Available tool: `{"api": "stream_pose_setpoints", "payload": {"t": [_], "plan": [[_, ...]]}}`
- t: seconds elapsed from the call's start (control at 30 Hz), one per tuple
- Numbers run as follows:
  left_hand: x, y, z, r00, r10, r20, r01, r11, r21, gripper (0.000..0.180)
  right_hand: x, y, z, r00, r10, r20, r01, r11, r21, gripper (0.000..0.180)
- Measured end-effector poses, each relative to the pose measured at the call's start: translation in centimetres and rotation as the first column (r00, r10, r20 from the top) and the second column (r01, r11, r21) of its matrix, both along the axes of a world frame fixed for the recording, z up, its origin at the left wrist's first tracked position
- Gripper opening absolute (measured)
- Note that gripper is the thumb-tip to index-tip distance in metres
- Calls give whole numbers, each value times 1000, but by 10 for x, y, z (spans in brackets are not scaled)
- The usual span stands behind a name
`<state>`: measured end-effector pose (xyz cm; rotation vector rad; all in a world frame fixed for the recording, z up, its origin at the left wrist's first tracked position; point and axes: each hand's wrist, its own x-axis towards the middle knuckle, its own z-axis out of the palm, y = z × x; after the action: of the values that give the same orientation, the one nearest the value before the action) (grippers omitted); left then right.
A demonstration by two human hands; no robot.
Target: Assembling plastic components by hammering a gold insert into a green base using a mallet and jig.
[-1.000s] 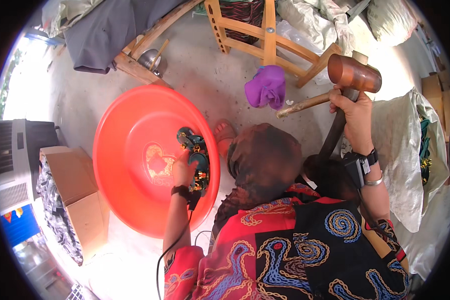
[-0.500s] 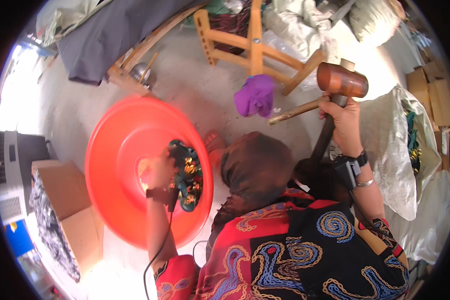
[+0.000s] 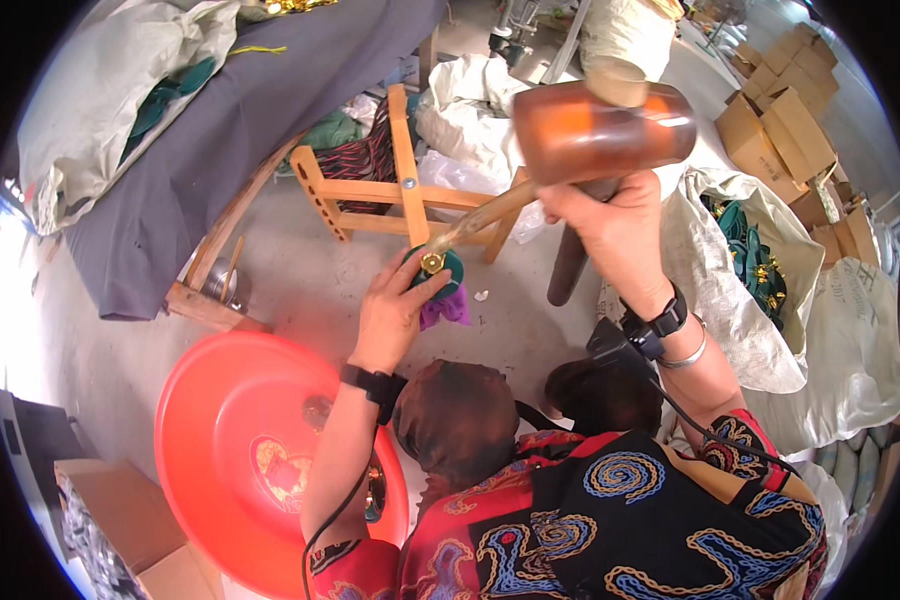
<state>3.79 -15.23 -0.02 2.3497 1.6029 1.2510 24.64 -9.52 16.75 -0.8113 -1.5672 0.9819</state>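
My one view comes from a camera on my head, the left of a side-by-side pair, looking steeply down over my patterned lap to the concrete floor (image 3: 300,290). It sits close to my raised arms (the wide fisheye bends every edge toward a dark round rim).

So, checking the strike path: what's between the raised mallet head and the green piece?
Only the mallet's own wooden handle; the head view shows nothing else above the green piece.
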Motion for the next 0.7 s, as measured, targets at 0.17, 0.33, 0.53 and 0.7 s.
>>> {"api": "stream_pose_setpoints", "payload": {"t": [0.17, 0.33, 0.53, 0.7], "plan": [[3, 0, -6, 997, 71, -23, -71, 997, 14, 42, -28, 11, -16, 967, 18, 255, -112, 927, 359, 19], [0, -2, 3, 999, 4, 49, -1, 998, -69, 42, -39, 16, -18, 835, -161, 527, -210, 791, 574, 18], [-3, -1, 2, 998, -4, 55, 8, 997, -74, 44, -42, 22, -28, 865, -64, 498, -213, 851, 479, 23], [-7, 0, 4, 992, -67, 111, 70, 997, -28, 39, -50, 16, -28, 846, -123, 519, -235, 787, 571, 18]]}}
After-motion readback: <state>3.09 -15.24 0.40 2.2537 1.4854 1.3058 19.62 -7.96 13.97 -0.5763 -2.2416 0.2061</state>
